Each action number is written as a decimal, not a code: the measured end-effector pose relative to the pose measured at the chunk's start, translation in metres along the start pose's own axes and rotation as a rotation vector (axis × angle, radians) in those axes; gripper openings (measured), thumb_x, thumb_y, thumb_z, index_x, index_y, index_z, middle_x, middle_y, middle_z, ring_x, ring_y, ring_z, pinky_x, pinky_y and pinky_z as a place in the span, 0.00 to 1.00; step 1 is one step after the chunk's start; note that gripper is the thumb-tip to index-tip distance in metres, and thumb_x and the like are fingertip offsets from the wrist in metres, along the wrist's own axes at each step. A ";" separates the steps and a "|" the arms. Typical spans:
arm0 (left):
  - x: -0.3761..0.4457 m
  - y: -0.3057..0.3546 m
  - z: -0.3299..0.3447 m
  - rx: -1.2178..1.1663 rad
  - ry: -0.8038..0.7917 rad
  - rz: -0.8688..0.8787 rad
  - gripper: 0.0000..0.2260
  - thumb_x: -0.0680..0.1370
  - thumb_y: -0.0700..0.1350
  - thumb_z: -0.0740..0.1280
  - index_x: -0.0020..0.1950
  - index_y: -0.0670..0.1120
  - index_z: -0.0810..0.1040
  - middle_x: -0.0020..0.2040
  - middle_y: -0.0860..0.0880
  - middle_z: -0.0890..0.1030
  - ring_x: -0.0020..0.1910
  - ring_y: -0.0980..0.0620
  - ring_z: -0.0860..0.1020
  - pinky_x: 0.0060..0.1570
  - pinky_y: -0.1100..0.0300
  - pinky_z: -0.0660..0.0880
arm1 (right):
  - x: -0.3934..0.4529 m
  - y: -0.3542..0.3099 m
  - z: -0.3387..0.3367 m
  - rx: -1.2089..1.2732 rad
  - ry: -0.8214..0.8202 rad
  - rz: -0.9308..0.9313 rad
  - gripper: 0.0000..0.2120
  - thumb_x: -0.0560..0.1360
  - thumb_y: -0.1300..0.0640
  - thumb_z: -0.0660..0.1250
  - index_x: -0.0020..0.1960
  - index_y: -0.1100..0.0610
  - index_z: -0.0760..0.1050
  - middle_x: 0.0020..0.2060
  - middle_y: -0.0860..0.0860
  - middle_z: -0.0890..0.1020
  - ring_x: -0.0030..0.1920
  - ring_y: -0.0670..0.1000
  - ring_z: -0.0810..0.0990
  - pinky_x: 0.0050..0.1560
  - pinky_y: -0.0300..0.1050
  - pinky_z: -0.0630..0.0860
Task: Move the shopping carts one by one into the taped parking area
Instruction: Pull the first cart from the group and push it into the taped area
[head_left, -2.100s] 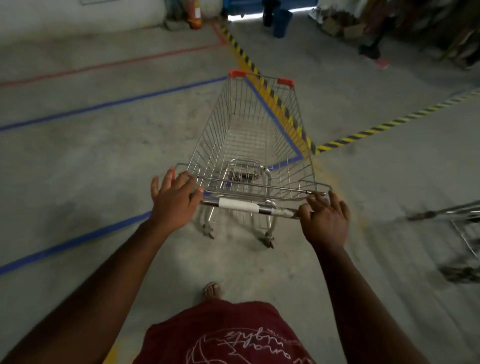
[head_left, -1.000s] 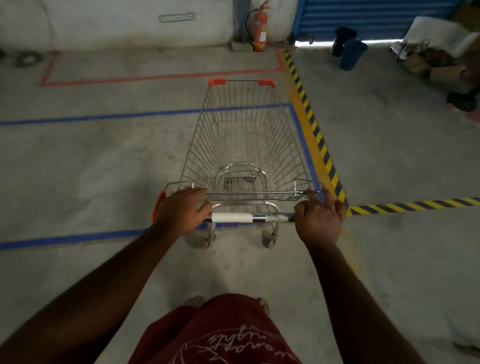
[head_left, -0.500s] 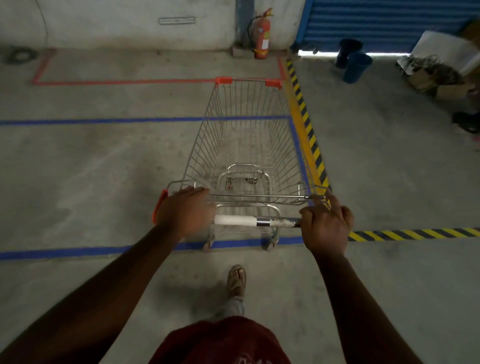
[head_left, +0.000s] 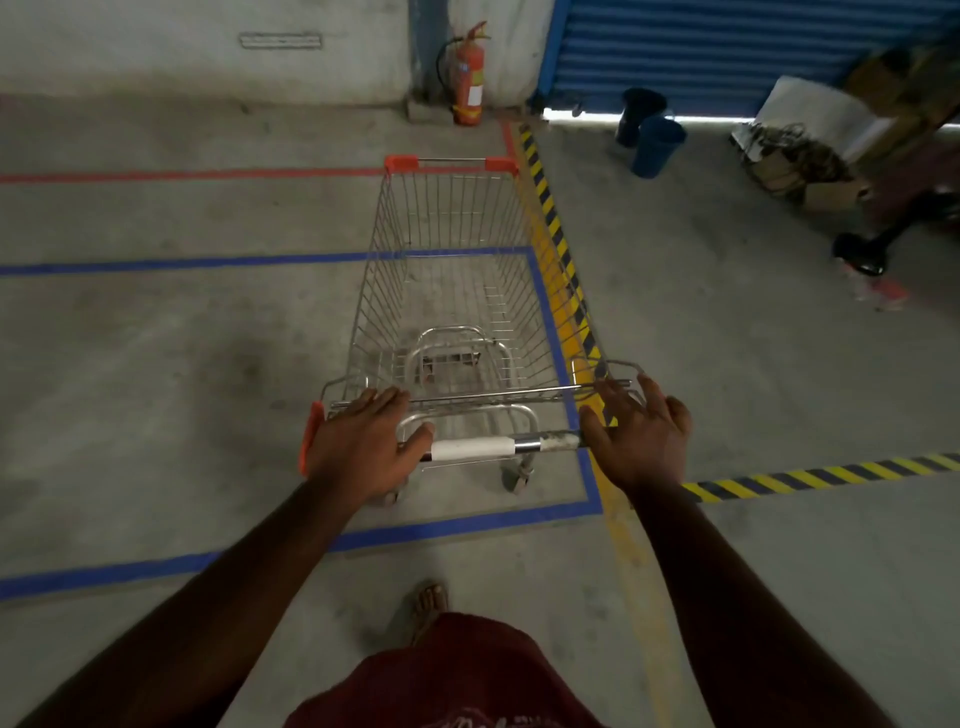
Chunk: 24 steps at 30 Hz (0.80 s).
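An empty wire shopping cart (head_left: 447, 291) with orange corner caps stands inside the blue taped rectangle (head_left: 156, 569), in its right-hand corner, with its rear wheels just past the near blue line. My left hand (head_left: 363, 452) lies over the left end of the cart handle (head_left: 472, 447), fingers stretched forward onto the basket rim. At the handle's right end, my right hand (head_left: 639, 441) rests with its fingers spread and straight.
Yellow-black hazard tape (head_left: 561, 244) runs along the cart's right side and branches off to the right. A red tape line (head_left: 182, 174) lies beyond the blue area. A fire extinguisher (head_left: 467, 78), two dark buckets (head_left: 657, 145) and piled clutter (head_left: 800, 156) stand at the back.
The cart has rolled forward over the near blue line into the taped area. Both hands, which gripped the handle before, now have their fingers straightened over it.
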<state>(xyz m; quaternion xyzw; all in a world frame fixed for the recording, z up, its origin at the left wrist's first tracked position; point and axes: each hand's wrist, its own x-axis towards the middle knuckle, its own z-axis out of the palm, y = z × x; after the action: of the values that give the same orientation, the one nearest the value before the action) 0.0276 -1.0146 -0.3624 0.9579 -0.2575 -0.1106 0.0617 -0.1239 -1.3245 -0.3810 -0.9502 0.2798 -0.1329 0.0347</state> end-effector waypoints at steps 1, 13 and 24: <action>0.004 0.002 -0.001 -0.001 -0.003 -0.008 0.34 0.79 0.72 0.48 0.81 0.59 0.63 0.81 0.58 0.64 0.79 0.53 0.65 0.77 0.32 0.55 | 0.006 0.001 0.001 0.002 -0.010 0.004 0.27 0.77 0.38 0.57 0.67 0.48 0.82 0.62 0.48 0.85 0.74 0.57 0.74 0.70 0.58 0.64; 0.036 0.013 -0.004 -0.010 -0.012 -0.075 0.37 0.74 0.75 0.45 0.80 0.62 0.62 0.81 0.60 0.64 0.79 0.54 0.65 0.77 0.34 0.54 | 0.041 0.012 0.003 -0.032 -0.135 -0.042 0.32 0.76 0.39 0.50 0.71 0.50 0.79 0.70 0.50 0.80 0.77 0.59 0.70 0.69 0.61 0.65; 0.005 0.034 0.005 0.008 -0.026 -0.095 0.38 0.74 0.74 0.44 0.82 0.62 0.59 0.82 0.62 0.60 0.81 0.57 0.59 0.78 0.35 0.52 | 0.017 0.033 -0.002 0.005 -0.098 -0.066 0.31 0.78 0.40 0.52 0.69 0.54 0.81 0.69 0.53 0.81 0.77 0.60 0.70 0.70 0.65 0.66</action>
<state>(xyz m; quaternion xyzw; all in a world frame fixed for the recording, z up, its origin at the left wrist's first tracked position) 0.0145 -1.0468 -0.3626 0.9678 -0.2129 -0.1250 0.0489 -0.1282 -1.3611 -0.3801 -0.9642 0.2458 -0.0880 0.0465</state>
